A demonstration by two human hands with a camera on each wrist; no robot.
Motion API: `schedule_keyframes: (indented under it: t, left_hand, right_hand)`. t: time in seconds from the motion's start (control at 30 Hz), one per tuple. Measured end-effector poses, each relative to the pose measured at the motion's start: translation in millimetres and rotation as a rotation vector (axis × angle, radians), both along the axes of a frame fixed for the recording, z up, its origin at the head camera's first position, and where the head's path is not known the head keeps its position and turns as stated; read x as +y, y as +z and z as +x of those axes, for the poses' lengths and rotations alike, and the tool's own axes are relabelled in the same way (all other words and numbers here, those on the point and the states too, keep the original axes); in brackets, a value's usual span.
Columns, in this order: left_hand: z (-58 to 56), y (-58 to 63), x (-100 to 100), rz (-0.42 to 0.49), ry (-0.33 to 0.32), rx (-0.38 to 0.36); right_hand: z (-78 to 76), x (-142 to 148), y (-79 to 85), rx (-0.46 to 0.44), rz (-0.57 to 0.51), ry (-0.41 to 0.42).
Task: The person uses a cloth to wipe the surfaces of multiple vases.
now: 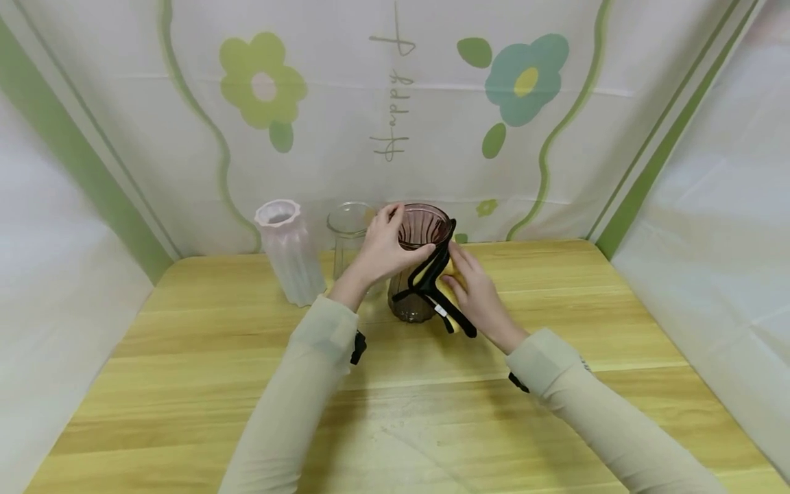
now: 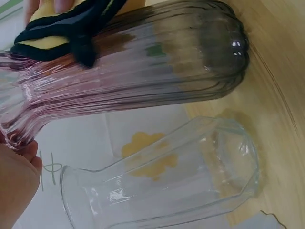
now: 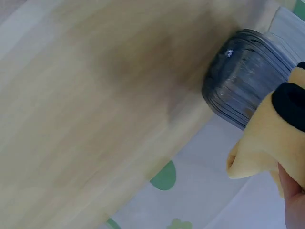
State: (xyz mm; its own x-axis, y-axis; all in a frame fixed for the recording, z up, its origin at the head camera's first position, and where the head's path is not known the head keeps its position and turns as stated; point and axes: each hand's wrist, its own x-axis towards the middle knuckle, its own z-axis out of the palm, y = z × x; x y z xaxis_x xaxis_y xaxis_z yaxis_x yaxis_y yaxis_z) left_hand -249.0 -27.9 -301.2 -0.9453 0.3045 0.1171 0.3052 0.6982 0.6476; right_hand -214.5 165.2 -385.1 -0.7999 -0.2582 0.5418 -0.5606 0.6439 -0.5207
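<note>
A ribbed, purple-tinted glass vase stands tilted slightly on the table, its body showing large in the left wrist view. My left hand grips it at the flared rim, thumb across the near side. With my right hand I hold a yellow cloth with black edging against the vase's right side. The black-edged part hangs down in front of the glass, with a small white tag on it. In the right wrist view, the cloth covers part of the vase and only a few fingers show.
Left of the purple vase stands a clear glass vase, partly behind my left hand in the head view. Farther left is a pinkish-white fluted vase. A flower-printed curtain closes off the back of the wooden table.
</note>
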Motion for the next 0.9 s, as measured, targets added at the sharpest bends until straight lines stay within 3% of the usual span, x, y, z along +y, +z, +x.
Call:
schedule_keyframes:
  t: [0.17, 0.33, 0.7, 0.9]
  left_hand:
    - [0.9, -0.6, 1.9, 0.06, 0.015, -0.022]
    - [3.8, 1.2, 1.7, 0.034, 0.034, -0.003]
    - [3.8, 4.2, -2.3, 0.145, 0.031, -0.062]
    - [3.4, 0.9, -5.4, 0.166, 0.039, -0.087]
  right_hand:
    - [0.4, 1.1, -10.1, -0.015, 0.014, 0.008]
    - [2.3, 5.7, -20.8, -0.01, 0.038, 0.017]
    - [9.2, 20.5, -38.0, -0.174, 0.168, 0.021]
    - [5.9, 16.7, -30.2, -0.099, 0.11, 0.047]
